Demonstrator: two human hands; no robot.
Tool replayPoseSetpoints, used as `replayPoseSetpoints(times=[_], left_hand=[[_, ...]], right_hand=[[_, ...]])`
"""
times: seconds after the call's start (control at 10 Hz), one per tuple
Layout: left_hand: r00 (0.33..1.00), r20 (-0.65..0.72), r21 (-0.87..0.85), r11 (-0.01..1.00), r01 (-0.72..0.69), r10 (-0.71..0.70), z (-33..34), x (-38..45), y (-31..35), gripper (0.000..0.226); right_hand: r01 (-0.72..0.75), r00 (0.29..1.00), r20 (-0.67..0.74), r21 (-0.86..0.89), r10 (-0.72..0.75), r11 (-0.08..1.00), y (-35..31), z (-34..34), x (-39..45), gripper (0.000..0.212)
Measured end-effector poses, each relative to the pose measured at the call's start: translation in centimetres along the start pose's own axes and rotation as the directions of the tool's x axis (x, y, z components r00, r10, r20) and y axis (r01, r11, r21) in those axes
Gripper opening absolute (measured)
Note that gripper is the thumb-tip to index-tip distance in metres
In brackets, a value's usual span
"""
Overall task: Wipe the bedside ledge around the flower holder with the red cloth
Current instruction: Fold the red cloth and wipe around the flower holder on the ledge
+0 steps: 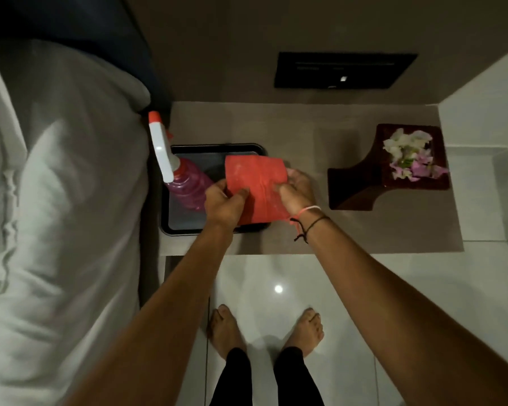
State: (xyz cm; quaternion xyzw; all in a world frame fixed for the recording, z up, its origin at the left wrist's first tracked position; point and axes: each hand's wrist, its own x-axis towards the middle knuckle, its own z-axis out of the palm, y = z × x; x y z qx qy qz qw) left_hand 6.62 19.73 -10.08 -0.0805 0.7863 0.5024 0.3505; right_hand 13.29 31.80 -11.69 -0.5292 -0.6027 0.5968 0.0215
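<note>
The red cloth (257, 183) is held up between both hands above the right side of a dark tray (217, 146). My left hand (225, 197) pinches its left edge and my right hand (298, 187) grips its right edge. The grey-brown bedside ledge (299, 136) runs beneath. On its right end stands the dark wooden flower holder (361, 183), filled with white and pink petals (409, 155). The holder is a hand's width to the right of my right hand.
A spray bottle (185, 183) of pink liquid with a white and orange nozzle lies in the tray. The bed with white bedding (65, 200) borders the ledge on the left. A black wall panel (343, 70) sits above. My bare feet stand on glossy white tiles (276, 273).
</note>
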Motion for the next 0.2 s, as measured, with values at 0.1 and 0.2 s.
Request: replayPoseSetpoints(times=[0.1, 0.2], left_hand=[[0.994, 0.109, 0.121, 0.993, -0.011, -0.002, 0.4, 0.7, -0.1, 0.044], [0.987, 0.159, 0.343, 0.939, -0.035, -0.021, 0.8, -0.2, 0.8, 0.065]], right_hand=[[0.012, 0.998, 0.068, -0.163, -0.001, 0.987, 0.2, 0.2, 0.3, 0.044], [0.060, 0.992, 0.128, -0.293, -0.023, 0.954, -0.9, -1.0, -0.7, 0.057]])
